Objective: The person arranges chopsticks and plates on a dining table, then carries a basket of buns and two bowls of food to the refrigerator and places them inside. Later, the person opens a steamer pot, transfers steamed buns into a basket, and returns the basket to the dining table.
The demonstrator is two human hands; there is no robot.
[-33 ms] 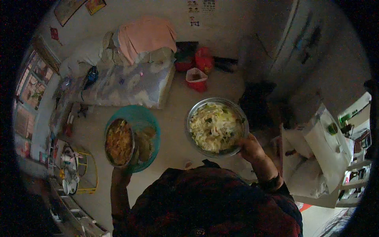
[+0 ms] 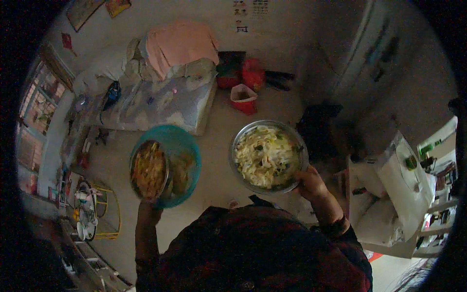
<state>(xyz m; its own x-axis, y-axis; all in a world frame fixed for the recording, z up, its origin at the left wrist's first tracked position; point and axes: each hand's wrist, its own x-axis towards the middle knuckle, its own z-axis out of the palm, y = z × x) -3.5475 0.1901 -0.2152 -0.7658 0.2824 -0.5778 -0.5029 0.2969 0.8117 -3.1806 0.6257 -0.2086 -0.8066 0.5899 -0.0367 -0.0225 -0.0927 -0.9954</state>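
My left hand [image 2: 151,204] is closed at the near rim of a round metal bowl [image 2: 150,170] filled with brownish, chopped-looking food. That bowl overlaps the left side of a teal plastic basin [image 2: 193,146], which has something greyish-brown in it. Whether the same hand also grips the basin is hard to see. On the other side, my right hand [image 2: 311,184] grips the lower right rim of a wider metal bowl [image 2: 234,171]. Pale strips and green bits of food [image 2: 265,155] fill it. Both bowls are held out in front of me, apart from each other.
A sofa or bed with a patterned cover [image 2: 160,104] and a pink cloth [image 2: 182,44] stands ahead. Beyond the bowls is a red lined bin [image 2: 244,103]. A white-covered table [image 2: 374,214] lies right; a yellow-framed rack [image 2: 116,214] with dishes stands left.
The bowl in my left hand and the teal basin have shifted slightly up and to the right together. My right hand and its bowl have hardly moved.
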